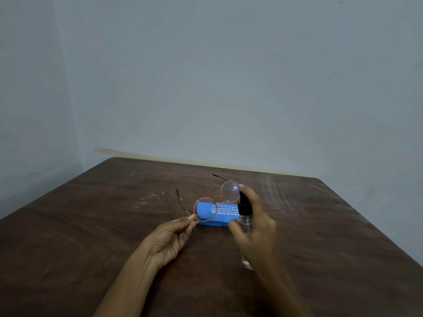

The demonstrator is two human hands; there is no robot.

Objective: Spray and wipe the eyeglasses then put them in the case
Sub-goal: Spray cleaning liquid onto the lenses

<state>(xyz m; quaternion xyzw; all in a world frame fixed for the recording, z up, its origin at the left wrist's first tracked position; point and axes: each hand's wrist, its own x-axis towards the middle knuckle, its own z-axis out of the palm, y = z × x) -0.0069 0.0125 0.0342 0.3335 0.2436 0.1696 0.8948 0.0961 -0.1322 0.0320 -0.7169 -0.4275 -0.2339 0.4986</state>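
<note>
My left hand (170, 236) pinches the round, thin-rimmed eyeglasses (217, 200) at the rim of the near lens and holds them above the table with their arms unfolded. My right hand (256, 227) grips a clear spray bottle (246, 223) with a black spray head, one finger on top of the head, close to the far lens. Behind the glasses a blue eyeglass case (206, 209) with white print lies closed on the table, partly hidden by the lenses and my right hand.
The brown wooden table (91, 225) stands against a pale blue-grey wall; its far edge runs just behind the glasses and its right edge slopes down at the right.
</note>
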